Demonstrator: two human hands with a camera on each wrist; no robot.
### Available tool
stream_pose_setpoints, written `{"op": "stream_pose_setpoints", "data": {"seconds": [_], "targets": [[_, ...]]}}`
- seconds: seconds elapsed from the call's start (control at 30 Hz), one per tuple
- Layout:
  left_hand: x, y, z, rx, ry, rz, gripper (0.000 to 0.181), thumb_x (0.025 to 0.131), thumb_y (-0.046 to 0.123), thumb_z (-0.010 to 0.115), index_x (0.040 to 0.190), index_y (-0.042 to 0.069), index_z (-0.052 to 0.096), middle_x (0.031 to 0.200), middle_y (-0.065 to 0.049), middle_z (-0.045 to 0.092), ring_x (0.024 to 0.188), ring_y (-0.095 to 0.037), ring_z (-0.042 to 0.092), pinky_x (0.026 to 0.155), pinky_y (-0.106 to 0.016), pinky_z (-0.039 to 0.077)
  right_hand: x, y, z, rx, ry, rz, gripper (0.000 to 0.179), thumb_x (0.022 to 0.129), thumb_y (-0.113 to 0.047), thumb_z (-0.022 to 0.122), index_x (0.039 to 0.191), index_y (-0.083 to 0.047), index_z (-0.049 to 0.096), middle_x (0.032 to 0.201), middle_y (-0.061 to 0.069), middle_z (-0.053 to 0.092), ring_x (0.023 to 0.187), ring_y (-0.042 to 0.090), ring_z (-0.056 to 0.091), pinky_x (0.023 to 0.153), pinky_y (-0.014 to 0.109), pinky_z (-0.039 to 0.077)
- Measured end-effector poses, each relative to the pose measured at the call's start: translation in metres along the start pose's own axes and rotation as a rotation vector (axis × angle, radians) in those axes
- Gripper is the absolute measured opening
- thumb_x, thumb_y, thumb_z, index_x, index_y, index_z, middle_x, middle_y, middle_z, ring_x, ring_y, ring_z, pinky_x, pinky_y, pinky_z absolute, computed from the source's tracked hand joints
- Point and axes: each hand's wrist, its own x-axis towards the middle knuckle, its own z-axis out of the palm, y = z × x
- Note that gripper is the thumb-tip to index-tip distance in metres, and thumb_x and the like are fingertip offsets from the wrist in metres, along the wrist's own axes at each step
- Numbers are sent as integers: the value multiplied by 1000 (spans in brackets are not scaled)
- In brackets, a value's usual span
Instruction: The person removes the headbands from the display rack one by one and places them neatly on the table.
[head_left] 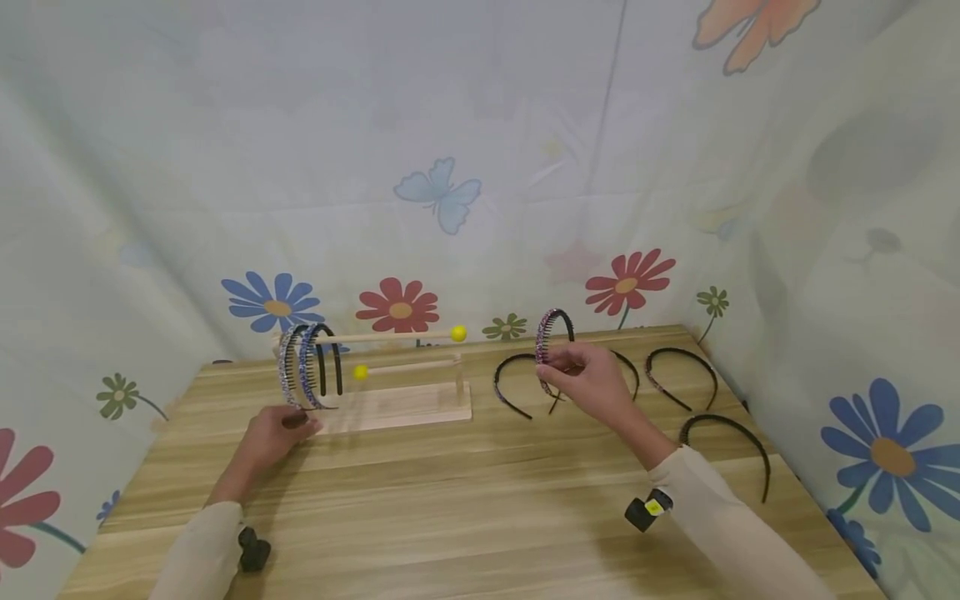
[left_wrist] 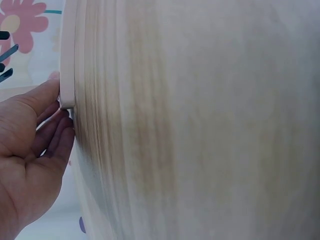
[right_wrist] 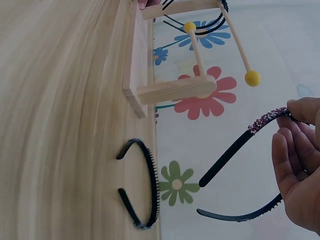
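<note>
Loose headbands (head_left: pixel 722 417) lie beyond and right of the right hand (head_left: pixel 588 379), its fingertips closed on a raised glittery headband (head_left: pixel 542 337); the left hand (head_left: pixel 273 437) pinches the adjoining wooden stand (head_left: pixel 420 410).

I'm standing in what is looking like a small curtained-off booth, set up for recording. Pale fabric (head_left: pixel 517 117) is hanging behind the tabletop (head_left: pixel 450 517) and along both sides, creasing in places and bearing big printed flowers (head_left: pixel 400 310) and a blue butterfly (head_left: pixel 453 210). The wood-grain tabletop is reaching right back to that cloth. Small black wrist cameras (head_left: pixel 255 550) are adding to the staged feel. Whether a home or a studio is surrounding it, I'm not managing to tell.
</note>
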Motion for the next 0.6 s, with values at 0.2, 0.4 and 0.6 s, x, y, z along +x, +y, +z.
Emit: {"op": "stream_pose_setpoints", "data": {"seconds": [0.2,0.4,0.6], "targets": [[0,1,-1,1,-6,-11,34,97,34,72,106,1,75,116,-25,71,107,-41,67,90,-56,54,-13,14,-10,-40,26,68,21,89,-28,82,100,-10,77,92,2,76,82,17,69,70,33,57],[1,1,-2,5,0,-2,34,97,33,73,107,1,75,116,-24,72,107,-41,67,90,-56,54,-26,27,-18,-67,16,96,21,89,-29,82,97,-10,77,89,2,75,80,16,68,68,32,55],[1,1,0,7,3,-3,33,97,32,72,107,1,75,117,-24,71,107,-40,67,90,-57,53,-40,38,-24,-83,30,179,23,88,-28,84,97,-8,78,89,3,76,79,15,68,65,28,54]]}}
